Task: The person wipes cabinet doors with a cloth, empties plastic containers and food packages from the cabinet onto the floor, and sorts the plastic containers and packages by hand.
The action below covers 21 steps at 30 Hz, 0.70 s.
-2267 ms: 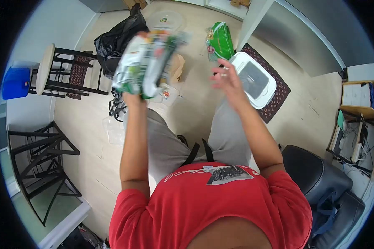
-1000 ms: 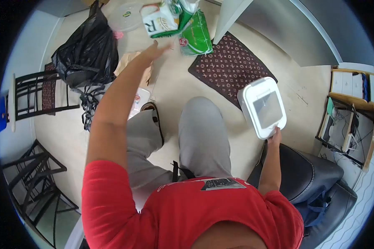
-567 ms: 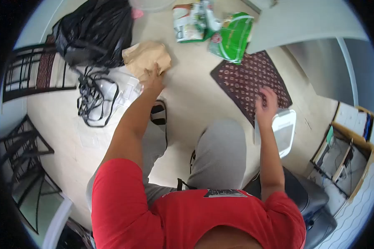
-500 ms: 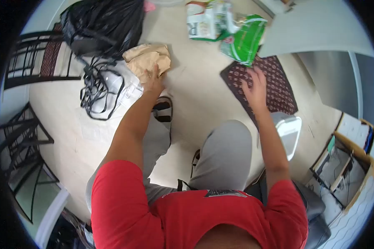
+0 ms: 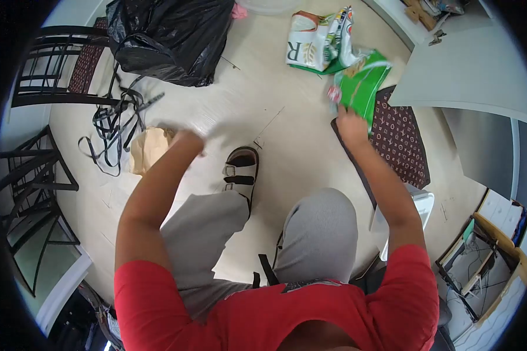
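My left hand (image 5: 187, 142) is smeared by motion just right of a crumpled brown paper bag (image 5: 148, 151) on the floor. Its fingers cannot be made out, nor whether they touch the paper. Black straps (image 5: 114, 126) lie tangled beside the bag. On the right, my right hand (image 5: 352, 127) has its fingers closed on the lower edge of a green plastic bag (image 5: 366, 88). That bag partly covers a brown patterned mat (image 5: 399, 137). A white and green printed bag (image 5: 310, 44) lies just beyond it.
A large black garbage bag (image 5: 170, 41) sits at the far left, near a black metal rack (image 5: 35, 64). An open cabinet door (image 5: 468, 76) juts in at right. A white-framed item (image 5: 424, 205) lies by my right forearm. My sandalled foot (image 5: 242, 172) stands mid-floor.
The brown paper bag and my left hand have shifted left and toward me, and the straps have moved. My right hand, open over the mat before, has closed on the green bag. The view has shifted.
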Tool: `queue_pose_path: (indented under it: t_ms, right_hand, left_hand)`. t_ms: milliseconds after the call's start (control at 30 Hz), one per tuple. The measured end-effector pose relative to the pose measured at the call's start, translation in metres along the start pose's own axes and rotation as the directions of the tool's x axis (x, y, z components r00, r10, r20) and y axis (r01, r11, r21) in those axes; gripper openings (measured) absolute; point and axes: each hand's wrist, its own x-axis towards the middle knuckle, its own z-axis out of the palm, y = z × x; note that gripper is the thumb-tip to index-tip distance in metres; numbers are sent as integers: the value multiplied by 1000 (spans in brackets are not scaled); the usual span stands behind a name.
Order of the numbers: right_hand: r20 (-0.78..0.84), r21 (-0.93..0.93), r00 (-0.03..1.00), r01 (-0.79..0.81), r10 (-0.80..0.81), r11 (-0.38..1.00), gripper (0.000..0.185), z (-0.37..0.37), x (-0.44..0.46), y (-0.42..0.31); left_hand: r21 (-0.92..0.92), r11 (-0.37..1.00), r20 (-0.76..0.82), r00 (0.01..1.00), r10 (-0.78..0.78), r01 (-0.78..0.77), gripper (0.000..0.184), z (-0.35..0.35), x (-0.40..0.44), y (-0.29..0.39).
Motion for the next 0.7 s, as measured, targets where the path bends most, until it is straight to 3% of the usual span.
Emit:
queue_pose_path:
  t_ms: [33,100,133,167,233,267,300,333,367,400,467,533,600,700]
  right_hand:
    - [-1,26,1000,29,-29,999,14,-14,-25,-8]
    - [56,14,991,124,-125,992,16,-26,-79,0]
    - [67,-7,990,122,-121,993,15,-27,-107,9]
    - [76,-30,991,115,-112,993,15,-25,-133,16]
    - [367,-72,924,-91,111,993,16,-18,-175,27]
    - [456,-8,869,-213,193,977,16,-22,-183,28]
    - [549,47,795,-337,258,940,16,-24,-191,28]
    - [594,93,773,-340,222,936,18,-23,-198,28]
    - [632,139,753,-346,186,928,20,-20,-202,30]
    - [619,130,755,-371,217,920,20,-11,-210,32]
    - [621,264,744,-494,246,829,24,15,-229,35]
    - [621,280,727,-555,293,784,28,29,-251,39]
    - [645,312,691,-628,326,713,34,45,-273,41]
    - [658,524,677,-727,331,444,41,113,-312,42]
  left_hand:
    - [60,998,-53,998,19,-15,59,-47,-25,29]
    - [-69,981,-231,959,162,-183,56,-103,-40,64]
    - [-160,959,-494,860,127,-234,54,-123,-43,83]
    - [-131,922,-623,754,210,-365,53,-147,-39,97]
    - [-92,845,-926,357,121,-527,53,-182,-45,135]
    - [-67,844,-936,328,132,-532,53,-203,-42,147]
    - [-41,817,-968,227,111,-574,55,-224,-35,158]
    - [-9,788,-988,126,88,-616,59,-239,-29,168]
    - [-100,763,-995,76,-66,-638,64,-252,-23,178]
    - [-67,759,-998,50,-45,-648,64,-262,-5,185]
    - [-279,565,-954,155,-257,-776,62,-286,31,187]
    - [-268,663,-963,214,-163,-699,54,-293,15,185]
    - [-62,726,-997,75,-15,-685,48,-288,18,198]
    - [184,730,-970,0,244,-658,48,-251,4,258]
